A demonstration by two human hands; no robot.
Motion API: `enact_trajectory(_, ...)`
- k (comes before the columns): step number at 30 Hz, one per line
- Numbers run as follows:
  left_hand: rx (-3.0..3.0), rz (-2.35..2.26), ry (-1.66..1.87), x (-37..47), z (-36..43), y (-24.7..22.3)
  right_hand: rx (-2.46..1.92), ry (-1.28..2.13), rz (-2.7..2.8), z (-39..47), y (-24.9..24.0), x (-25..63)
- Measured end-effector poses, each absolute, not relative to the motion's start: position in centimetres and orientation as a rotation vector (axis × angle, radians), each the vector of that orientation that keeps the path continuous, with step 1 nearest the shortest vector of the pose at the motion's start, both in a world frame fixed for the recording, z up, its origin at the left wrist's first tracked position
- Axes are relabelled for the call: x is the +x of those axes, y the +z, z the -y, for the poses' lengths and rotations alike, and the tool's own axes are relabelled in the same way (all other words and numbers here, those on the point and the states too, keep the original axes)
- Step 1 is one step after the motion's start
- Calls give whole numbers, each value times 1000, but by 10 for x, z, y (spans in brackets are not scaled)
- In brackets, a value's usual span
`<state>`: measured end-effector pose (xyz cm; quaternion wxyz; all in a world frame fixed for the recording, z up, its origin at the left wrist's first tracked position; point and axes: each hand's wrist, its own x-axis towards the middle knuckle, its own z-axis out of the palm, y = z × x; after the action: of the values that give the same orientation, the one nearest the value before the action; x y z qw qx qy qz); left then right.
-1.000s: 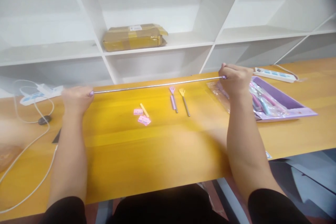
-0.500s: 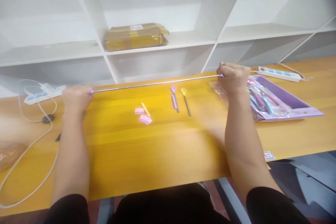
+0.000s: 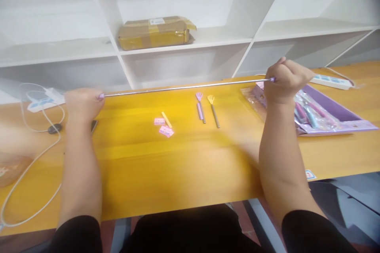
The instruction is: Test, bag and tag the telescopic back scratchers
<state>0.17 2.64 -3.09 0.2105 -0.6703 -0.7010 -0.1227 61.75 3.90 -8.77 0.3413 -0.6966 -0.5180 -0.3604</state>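
I hold a long thin silver telescopic rod (image 3: 184, 87) stretched level above the yellow wooden table (image 3: 178, 158). My left hand (image 3: 81, 104) is closed around its left end, where a purple tip shows. My right hand (image 3: 285, 79) grips its right end, also purple-tipped, over a clear plastic bag (image 3: 255, 101). On the table below the rod lie a small purple back scratcher (image 3: 200, 106) and a yellow one (image 3: 214, 110), both collapsed.
Small pink tags (image 3: 164, 126) and a yellow strip (image 3: 166, 119) lie mid-table. A purple tray (image 3: 335, 112) of packed scratchers sits right, a power strip (image 3: 334, 82) behind it. Another power strip (image 3: 41, 101) and white cables (image 3: 32, 158) are left. A taped parcel (image 3: 156, 31) rests on the white shelves.
My right hand has moved further right and slightly up, so the rod spans a greater length. The left hand has stayed in about the same place.
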Motion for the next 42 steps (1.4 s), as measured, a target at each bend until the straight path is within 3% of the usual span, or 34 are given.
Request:
enact_trajectory(6,-1759,1907,-349,6,-14,-16,-1809,-633,1639,-21,-71,599)
enact_trajectory(20,-1700,1957,-401,17,-1,-6,-1792,-358,1679,-5,-65,608)
enact_trajectory(42,-1718,1934,-396,15,-2,-9,-1864,-476,1683,10,-51,598)
